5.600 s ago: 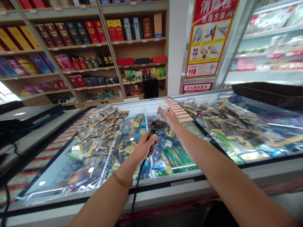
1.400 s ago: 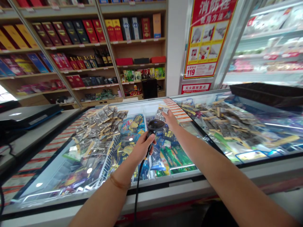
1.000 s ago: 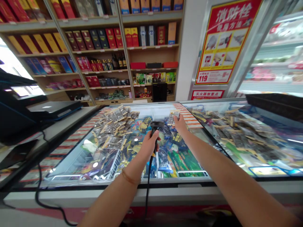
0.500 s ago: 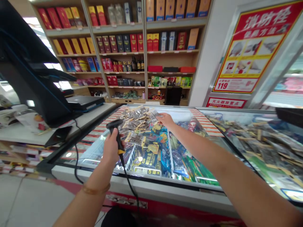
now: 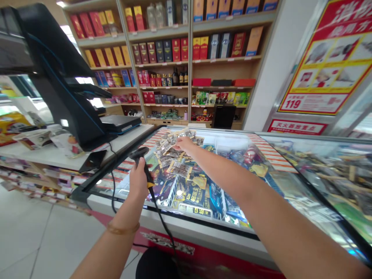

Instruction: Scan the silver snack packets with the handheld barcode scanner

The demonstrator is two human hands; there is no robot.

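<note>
My left hand [image 5: 138, 180] is wrapped round the grip of a black barcode scanner [image 5: 140, 154] with yellow trim, its head pointing up and away from me. A black cable runs down from the grip. Further off, my right hand [image 5: 184, 144] reaches over a pile of small clear packets [image 5: 166, 146] with tan edges. Its fingers are pressed together on one packet, partly hidden by the hand. Nearer to me, another packet [image 5: 180, 169] lies flat on the glass top of a chest freezer [image 5: 235, 149].
A black checkout terminal [image 5: 62, 89] and a dark phone-like slab [image 5: 92, 161] stand on the left counter [image 5: 68, 161]. More packets [image 5: 345, 178] cover the freezer at the right. Shelves of boxes [image 5: 167, 50] rise behind. Bagged frozen goods [image 5: 194, 193] show through the glass.
The view has turned left. My right hand has moved left, from the pile's right side onto the pile, and the packet it held up there is no longer raised. My left hand keeps the scanner.
</note>
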